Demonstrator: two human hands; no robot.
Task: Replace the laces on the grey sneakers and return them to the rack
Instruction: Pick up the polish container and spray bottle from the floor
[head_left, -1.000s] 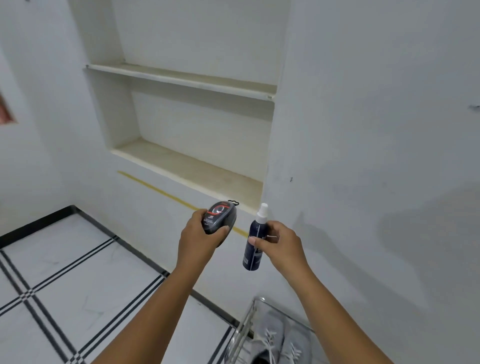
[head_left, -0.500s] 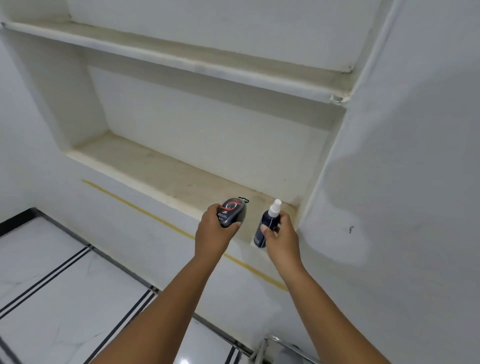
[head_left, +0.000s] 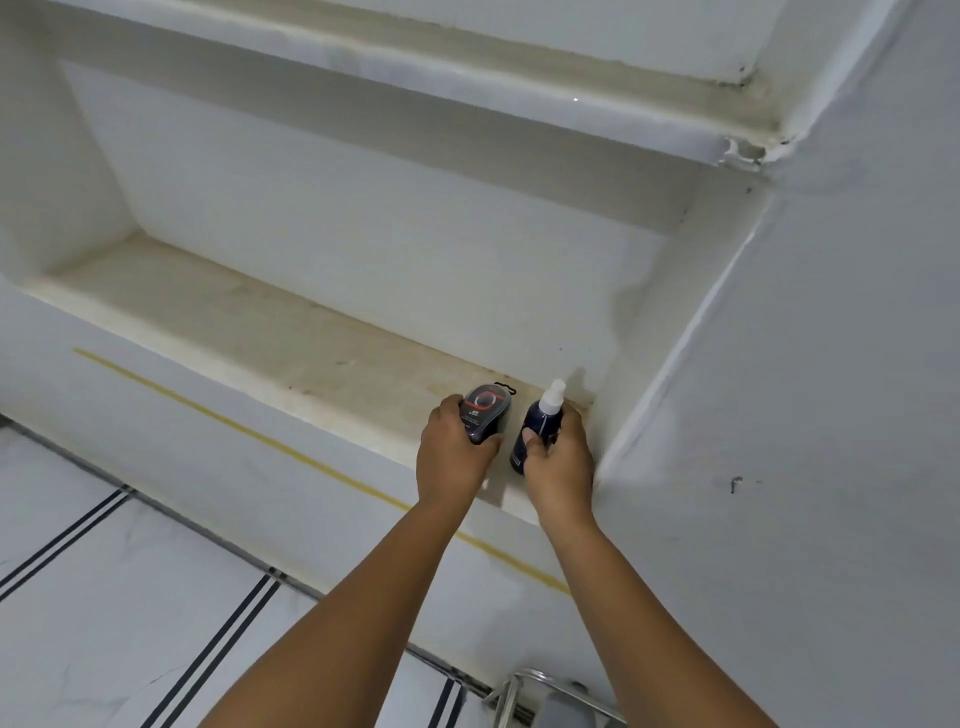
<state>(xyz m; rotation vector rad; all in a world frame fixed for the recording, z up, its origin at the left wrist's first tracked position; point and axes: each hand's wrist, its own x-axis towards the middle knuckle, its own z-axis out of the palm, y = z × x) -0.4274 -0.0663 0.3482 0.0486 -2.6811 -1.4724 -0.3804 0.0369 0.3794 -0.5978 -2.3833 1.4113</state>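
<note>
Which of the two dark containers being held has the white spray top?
The tall navy bottle in the right hand, nearest the niche corner. The container in the left hand is squat, with a red ring on its face and no nozzle.

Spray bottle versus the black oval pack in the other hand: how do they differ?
The spray bottle is tall, slim and navy with a white nozzle; the oval pack is squat, black, red-ringed. The right hand grips the bottle, the left hand the pack. Both are dark and at the lower shelf.
</note>
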